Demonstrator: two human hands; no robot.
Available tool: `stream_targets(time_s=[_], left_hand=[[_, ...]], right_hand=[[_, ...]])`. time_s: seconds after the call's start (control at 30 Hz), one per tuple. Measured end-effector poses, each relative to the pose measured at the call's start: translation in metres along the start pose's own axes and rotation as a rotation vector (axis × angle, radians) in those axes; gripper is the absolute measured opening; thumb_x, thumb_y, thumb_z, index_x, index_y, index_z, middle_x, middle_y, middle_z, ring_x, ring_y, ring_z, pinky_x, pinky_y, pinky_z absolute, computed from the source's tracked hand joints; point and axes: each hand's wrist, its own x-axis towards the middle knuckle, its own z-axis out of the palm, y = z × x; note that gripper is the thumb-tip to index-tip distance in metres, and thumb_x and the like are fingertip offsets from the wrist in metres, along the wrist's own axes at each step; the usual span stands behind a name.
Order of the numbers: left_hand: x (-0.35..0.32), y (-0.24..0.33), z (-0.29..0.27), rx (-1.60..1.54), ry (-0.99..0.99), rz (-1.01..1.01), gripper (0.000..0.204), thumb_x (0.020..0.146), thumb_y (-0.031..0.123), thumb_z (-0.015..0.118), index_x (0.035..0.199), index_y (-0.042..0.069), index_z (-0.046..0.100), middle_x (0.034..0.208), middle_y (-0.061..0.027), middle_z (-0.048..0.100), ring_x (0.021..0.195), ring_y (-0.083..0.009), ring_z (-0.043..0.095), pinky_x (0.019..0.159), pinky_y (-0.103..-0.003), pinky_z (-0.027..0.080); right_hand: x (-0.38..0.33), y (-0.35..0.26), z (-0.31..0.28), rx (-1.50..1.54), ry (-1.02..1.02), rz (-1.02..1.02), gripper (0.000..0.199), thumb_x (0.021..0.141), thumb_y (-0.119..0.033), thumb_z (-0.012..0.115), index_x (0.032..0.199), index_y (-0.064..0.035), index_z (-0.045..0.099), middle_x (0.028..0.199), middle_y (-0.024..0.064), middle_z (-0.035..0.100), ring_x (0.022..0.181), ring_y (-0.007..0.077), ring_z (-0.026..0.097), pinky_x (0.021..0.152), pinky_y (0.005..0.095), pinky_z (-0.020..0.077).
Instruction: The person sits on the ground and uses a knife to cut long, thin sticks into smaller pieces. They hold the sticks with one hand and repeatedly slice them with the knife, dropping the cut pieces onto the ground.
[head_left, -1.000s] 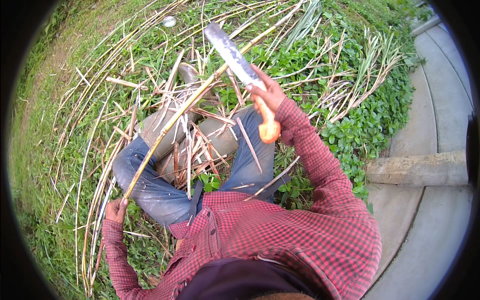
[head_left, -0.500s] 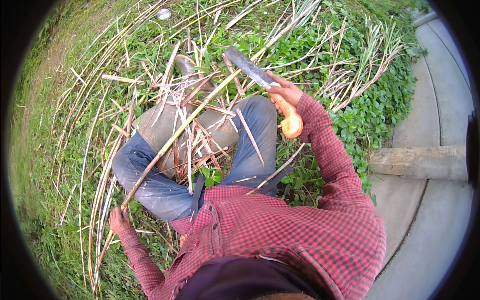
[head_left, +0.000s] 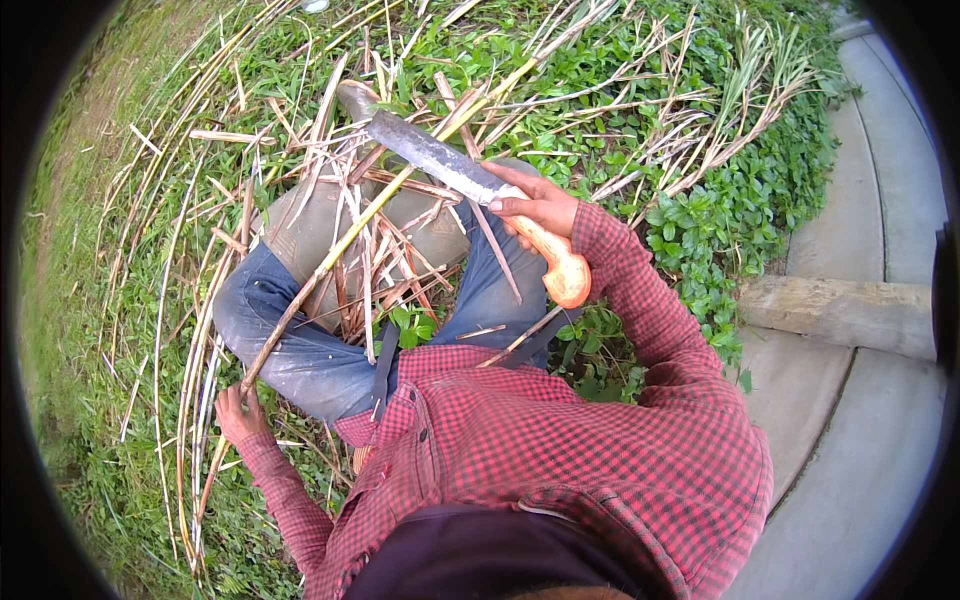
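Note:
My right hand point(head_left: 540, 205) is closed round the upper part of a machete's orange-brown wooden handle, near the blade. The machete point(head_left: 432, 160) has a wide grey blade pointing to the far left. Its blade lies across a long yellowish cane stalk point(head_left: 347, 243) over my lap; whether the two touch I cannot tell. My left hand point(head_left: 241, 412), at the lower left beside my knee, is closed round the stalk's thicker, browner near end. The stalk slants from there to the far right.
Stripped brown husk pieces point(head_left: 405, 265) pile over my crossed legs and boots. Several long stalks point(head_left: 190, 420) lie on the grass to the left. Dry leafy stems point(head_left: 720, 150) lie at the far right. Concrete slabs point(head_left: 835, 215) with a crossbeam point(head_left: 845, 315) border the right side.
My right hand has moved left with the machete, and its blade has swung from beside the stalk to across it. My left hand keeps its grip with little movement.

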Motion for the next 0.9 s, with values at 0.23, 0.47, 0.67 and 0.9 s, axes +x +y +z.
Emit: stream_targets(time_s=[0.23,0.47,0.67,0.9], left_hand=[[0.020,0.128,-0.040,-0.329,0.187,0.218,0.046,0.074,0.013,0.063,0.117,0.008,0.048,0.109,-0.0138,0.049,0.103,-0.0300,0.047,0.091,-0.042,0.037],[0.063,0.185,-0.006,-0.378,0.245,0.241,0.027,0.075,0.014,0.061,0.101,0.009,0.056,0.093,-0.0099,0.054,0.086,-0.0281,0.053,0.073,-0.038,0.044],[0.082,0.177,-0.018,-0.422,0.110,0.263,0.020,0.085,0.027,0.054,0.082,0.007,0.050,0.077,-0.0132,0.057,0.068,-0.0351,0.056,0.055,-0.042,0.043],[0.095,0.167,-0.021,-0.359,0.073,0.244,0.023,0.085,0.029,0.053,0.082,0.006,0.048,0.077,-0.0154,0.058,0.069,-0.0382,0.056,0.056,-0.044,0.043]], right_hand=[[0.016,0.010,-0.024,0.115,0.390,-0.199,0.071,0.079,-0.015,0.061,0.138,-0.0201,0.023,0.058,0.0038,0.050,0.042,0.0135,0.049,0.038,0.0278,0.0431],[0.015,0.028,-0.054,0.438,0.698,-0.488,0.076,0.078,-0.012,0.059,0.139,-0.0209,0.014,0.059,0.0068,0.050,0.042,0.0171,0.050,0.036,0.0304,0.0425],[0.005,0.038,-0.079,0.443,0.718,-0.300,0.079,0.077,-0.011,0.061,0.139,-0.0203,0.014,0.061,0.0077,0.051,0.043,0.0187,0.051,0.038,0.0335,0.0440],[0.039,0.005,-0.026,0.469,0.393,-0.299,0.079,0.075,-0.012,0.062,0.139,-0.0187,0.016,0.063,0.0076,0.053,0.043,0.0178,0.052,0.037,0.0302,0.0447]])
